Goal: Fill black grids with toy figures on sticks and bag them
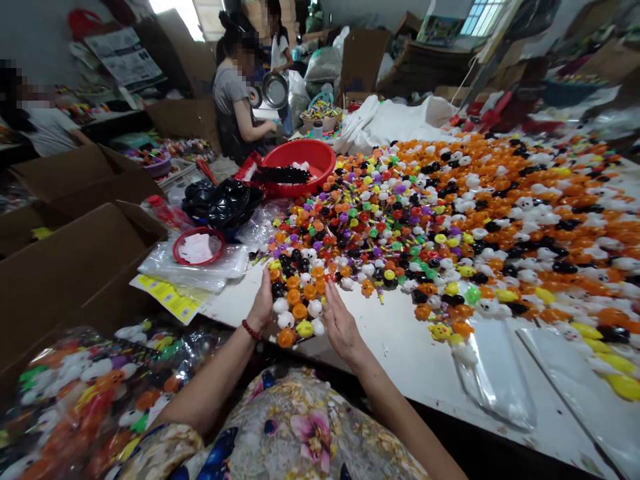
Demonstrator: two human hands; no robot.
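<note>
Nearest: soft floral cloth (295, 433). Left hand (261, 308) and right hand (345, 328) flank a cluster of glossy, rounded pieces (299, 311) at the near edge of the tabletop (385, 340). Right fingers (337, 304) straight, pressed together; left edge-on, cannot tell. Beyond: lumpy, shiny heap (400, 220); smooth round red basin (299, 153).

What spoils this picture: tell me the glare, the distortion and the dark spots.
Head view: the bright patch at top left is blown out; glare shines off the clear bag; the outer edges look stretched and soft; deep shadow lies under the table; the left hand and right hand look fairly clear.
</note>
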